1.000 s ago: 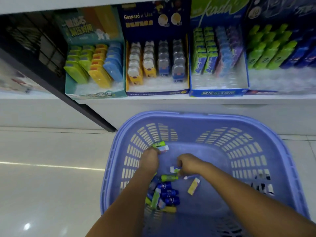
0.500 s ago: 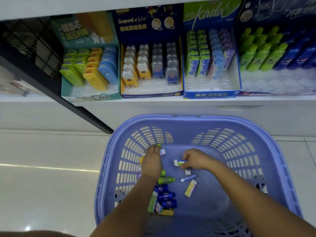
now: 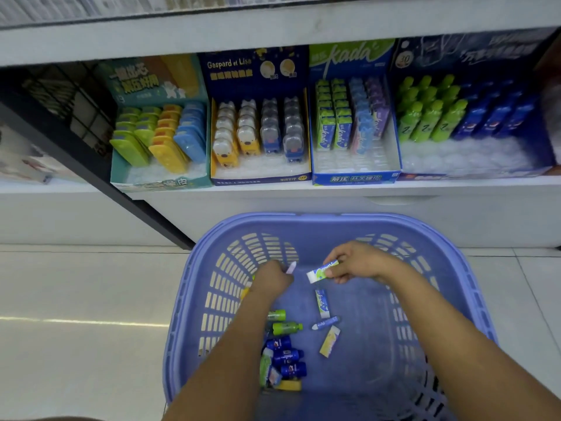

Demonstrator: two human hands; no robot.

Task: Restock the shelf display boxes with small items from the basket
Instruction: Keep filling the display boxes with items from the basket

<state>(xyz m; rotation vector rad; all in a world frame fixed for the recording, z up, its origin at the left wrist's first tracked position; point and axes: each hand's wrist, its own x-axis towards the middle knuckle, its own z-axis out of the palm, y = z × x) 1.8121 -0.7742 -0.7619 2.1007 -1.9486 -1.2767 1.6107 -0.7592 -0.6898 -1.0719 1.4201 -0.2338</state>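
The right hand (image 3: pixel 358 264) pinches a green-and-white kada eraser (image 3: pixel 322 272) by one end, above the purple basket (image 3: pixel 303 221). The left hand (image 3: pixel 271 279), just beside it, curls round a pale lilac piece (image 3: pixel 290 267). The eraser looks light and stiff (best held across its flat sides). Beyond the hands stand the kada display box (image 3: pixel 355 177) and the "Gaspard et Lisa" box (image 3: pixel 261 174).

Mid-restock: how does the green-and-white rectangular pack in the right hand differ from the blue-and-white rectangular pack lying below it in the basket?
Colour: the green-and-white rectangular pack has green print, the blue-and-white rectangular pack blue. State: the green pack is pinched by the right hand; the blue pack lies loose on the purple plastic basket floor. Pose: green lies crosswise, blue lengthwise. Both are slim, white-ended.
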